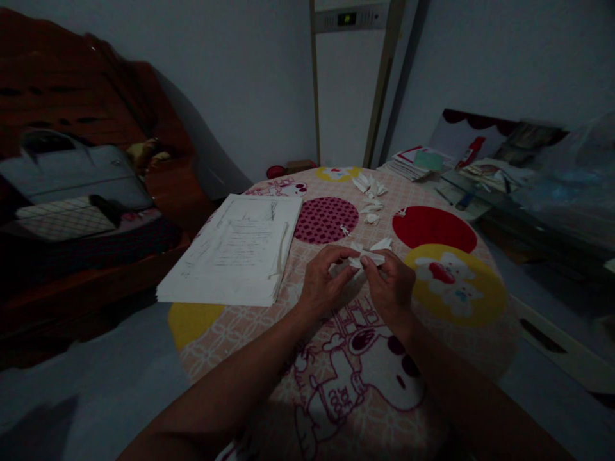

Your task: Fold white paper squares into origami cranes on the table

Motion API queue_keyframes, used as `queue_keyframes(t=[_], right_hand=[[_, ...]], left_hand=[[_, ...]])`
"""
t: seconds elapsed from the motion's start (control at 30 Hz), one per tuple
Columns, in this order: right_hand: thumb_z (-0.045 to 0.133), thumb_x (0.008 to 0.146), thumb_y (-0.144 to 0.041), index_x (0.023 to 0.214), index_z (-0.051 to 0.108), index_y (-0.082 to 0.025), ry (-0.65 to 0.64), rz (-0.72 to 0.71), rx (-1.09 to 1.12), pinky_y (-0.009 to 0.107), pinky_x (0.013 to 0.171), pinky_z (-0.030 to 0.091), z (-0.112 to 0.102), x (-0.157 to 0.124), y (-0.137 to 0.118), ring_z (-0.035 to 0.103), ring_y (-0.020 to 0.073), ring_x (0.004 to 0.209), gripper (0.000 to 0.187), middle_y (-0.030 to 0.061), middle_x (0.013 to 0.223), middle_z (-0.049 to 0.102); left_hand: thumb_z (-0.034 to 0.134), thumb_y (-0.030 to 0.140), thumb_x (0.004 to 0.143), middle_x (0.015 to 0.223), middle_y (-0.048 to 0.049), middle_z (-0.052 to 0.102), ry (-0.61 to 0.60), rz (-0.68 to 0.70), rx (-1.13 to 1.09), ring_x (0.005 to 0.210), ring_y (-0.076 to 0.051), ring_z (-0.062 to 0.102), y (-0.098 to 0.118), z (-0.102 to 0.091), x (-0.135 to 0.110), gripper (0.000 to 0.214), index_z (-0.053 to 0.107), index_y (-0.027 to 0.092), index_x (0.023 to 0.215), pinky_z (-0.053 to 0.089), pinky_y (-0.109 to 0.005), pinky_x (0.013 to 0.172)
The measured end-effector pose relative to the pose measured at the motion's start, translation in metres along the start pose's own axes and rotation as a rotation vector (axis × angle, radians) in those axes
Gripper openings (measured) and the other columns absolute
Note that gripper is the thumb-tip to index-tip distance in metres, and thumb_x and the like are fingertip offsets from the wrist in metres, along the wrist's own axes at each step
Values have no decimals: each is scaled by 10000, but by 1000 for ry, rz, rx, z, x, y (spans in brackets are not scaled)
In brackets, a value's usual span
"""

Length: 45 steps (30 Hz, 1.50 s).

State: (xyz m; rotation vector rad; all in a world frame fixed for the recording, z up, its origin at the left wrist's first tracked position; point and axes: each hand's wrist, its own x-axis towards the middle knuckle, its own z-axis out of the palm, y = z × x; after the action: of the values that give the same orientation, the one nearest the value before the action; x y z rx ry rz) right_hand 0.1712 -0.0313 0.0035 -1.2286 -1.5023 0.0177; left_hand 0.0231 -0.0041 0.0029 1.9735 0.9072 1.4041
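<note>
Over the middle of a round table with a patterned cloth (259, 346), both hands pinch one folded piece of white paper (372, 258). My left hand (327, 276) grips its left end between thumb and fingers. On the other end, my right hand (391, 282) presses its thumb against the paper, fingers curled behind. White flaps stick up just past the fingertips; whether they belong to the same piece I cannot tell. Farther back lie several folded or crumpled white paper pieces (371, 186). Left of my hands rests a thick stack of printed paper sheets (235, 250).
A wooden bench (158, 128) with a light handbag (77, 169) stands at the left. Behind the table is a tall white air conditioner (348, 96). To the right, a glass-topped stand (519, 208) carries papers and clutter, beside a pile of booklets (406, 168).
</note>
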Motion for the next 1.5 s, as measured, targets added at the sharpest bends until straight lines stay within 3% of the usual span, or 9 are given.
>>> queue_keyframes(t=[0.27, 0.47, 0.83, 1.2, 1.37, 1.5], right_hand=[[581, 917, -232, 831, 675, -199, -7, -28, -17, 309, 701, 540, -1, 0, -2, 683, 173, 744, 131, 46, 801, 721], [574, 919, -202, 844, 675, -192, -21, -74, -25, 299, 701, 539, 0, -2, -2, 686, 171, 753, 126, 50, 814, 723], [553, 930, -186, 858, 670, -200, -21, -94, -17, 310, 712, 546, 1, -2, -4, 682, 170, 769, 138, 49, 820, 723], [547, 929, -201, 847, 663, -203, -52, -89, -18, 303, 708, 536, 1, -3, -4, 674, 172, 756, 142, 40, 802, 711], [562, 918, -211, 832, 665, -199, -45, -68, 12, 297, 695, 534, 1, -2, -4, 674, 169, 736, 135, 41, 791, 715], [567, 910, -225, 844, 672, -205, -67, -41, 32, 296, 694, 536, 1, -1, -3, 676, 169, 737, 126, 40, 805, 721]], left_hand=[[694, 199, 840, 1022, -65, 692, -3, -41, -53, 882, -149, 637, -3, 1, -2, 162, 724, 195, 999, 530, -265, 778], [703, 277, 862, 985, -55, 709, 2, -104, -101, 807, -131, 628, -3, 5, -4, 275, 705, 181, 1119, 514, -248, 753], [676, 333, 871, 903, -60, 738, 48, -88, -39, 670, -112, 593, 10, 3, -4, 325, 709, 150, 1138, 504, -238, 643], [573, 265, 916, 1151, -89, 753, 73, -99, -4, 951, -193, 713, 6, 3, -9, 327, 693, 174, 1207, 569, -271, 724], [549, 236, 916, 1152, -78, 756, 70, -160, -30, 892, -185, 725, 7, 1, -7, 330, 699, 173, 1203, 578, -265, 685], [545, 161, 872, 1100, -56, 770, 70, -149, -13, 1000, -206, 717, 6, 0, -5, 321, 735, 178, 1130, 581, -315, 852]])
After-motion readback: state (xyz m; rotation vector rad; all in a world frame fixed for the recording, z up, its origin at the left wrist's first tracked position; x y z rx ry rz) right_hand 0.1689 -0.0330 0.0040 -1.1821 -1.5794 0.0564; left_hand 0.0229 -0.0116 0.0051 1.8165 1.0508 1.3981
